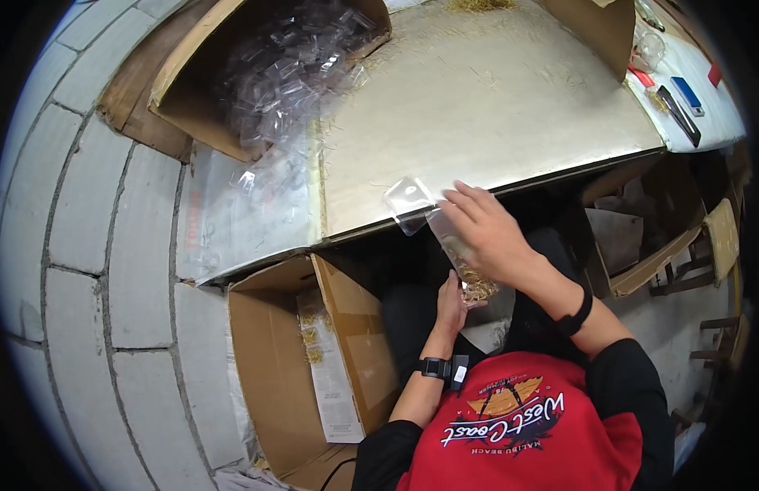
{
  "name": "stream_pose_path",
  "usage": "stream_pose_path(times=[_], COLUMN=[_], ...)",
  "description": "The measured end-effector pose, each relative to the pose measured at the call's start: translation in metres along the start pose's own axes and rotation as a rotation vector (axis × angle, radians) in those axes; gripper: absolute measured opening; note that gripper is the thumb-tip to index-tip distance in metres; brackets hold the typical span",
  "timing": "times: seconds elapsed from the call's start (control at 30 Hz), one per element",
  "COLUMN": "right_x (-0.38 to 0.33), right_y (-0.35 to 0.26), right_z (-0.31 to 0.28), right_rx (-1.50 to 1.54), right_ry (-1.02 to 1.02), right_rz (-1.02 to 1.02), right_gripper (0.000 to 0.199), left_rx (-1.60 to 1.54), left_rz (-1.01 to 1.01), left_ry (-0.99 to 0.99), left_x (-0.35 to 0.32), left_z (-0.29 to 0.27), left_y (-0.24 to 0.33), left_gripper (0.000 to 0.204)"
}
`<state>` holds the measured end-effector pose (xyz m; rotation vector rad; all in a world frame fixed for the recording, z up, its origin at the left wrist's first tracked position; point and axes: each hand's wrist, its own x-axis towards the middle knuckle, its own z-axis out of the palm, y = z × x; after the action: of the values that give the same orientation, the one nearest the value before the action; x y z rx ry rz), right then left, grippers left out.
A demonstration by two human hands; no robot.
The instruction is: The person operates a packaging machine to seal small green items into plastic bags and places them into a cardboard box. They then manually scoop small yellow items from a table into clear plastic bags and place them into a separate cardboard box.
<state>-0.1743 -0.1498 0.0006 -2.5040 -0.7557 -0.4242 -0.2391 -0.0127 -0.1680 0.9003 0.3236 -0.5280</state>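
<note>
Far left, pale block wall (93,245) curving with the lens. Next along, top left, an open cardboard box (191,90) stuffed with clear plastic packets (289,65), some spilling onto the plastic sheet (240,213) below. Down low, another open carton (289,368) on the floor beside the knees, bits of straw-like fibre inside. Centre now: pale worktop (494,98) scattered with loose golden strands. At its near edge, the clear plastic pouch (445,237), held tilted over the lap, open mouth up toward the table, flap standing clear, golden fibre (478,286) packed in its lower end. Left hand (451,307) cupped under the bottom of the pouch, fingers wrapped on it, watch at the wrist. Right hand (487,233) laid over the upper part, fingers spread and reaching toward the mouth, pressing on the pouch; hands close together, both on the same pouch. Far right, a white surface (690,106) with a dark pen-like tool (679,114) and a small blue object (687,94)
</note>
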Motion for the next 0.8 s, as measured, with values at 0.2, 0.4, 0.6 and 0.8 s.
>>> stream_pose_path(times=[0.2, 0.4, 0.6, 0.8], right_x=[0.043, 0.08, 0.113, 0.118], right_y=[0.004, 0.046, 0.069, 0.263], right_z=[0.058, 0.059, 0.029, -0.046], right_rx=[-0.089, 0.009, 0.072, -0.393], right_ry=[-0.022, -0.022, -0.128, -0.031], right_rz=[-0.233, -0.116, -0.056, 0.662], right_gripper=[0.048, 0.038, 0.047, 0.055], left_rx=[-0.002, 0.056, 0.004, 0.017], left_rz=[-0.007, -0.117, -0.173, -0.204], left_ry=[0.036, -0.066, -0.022, -0.023], left_x=[-0.003, 0.012, 0.016, 0.014], left_z=[0.005, -0.02, -0.02, -0.025], left_y=[0.004, -0.01, -0.016, -0.001], left_gripper=[0.045, 0.047, 0.048, 0.037])
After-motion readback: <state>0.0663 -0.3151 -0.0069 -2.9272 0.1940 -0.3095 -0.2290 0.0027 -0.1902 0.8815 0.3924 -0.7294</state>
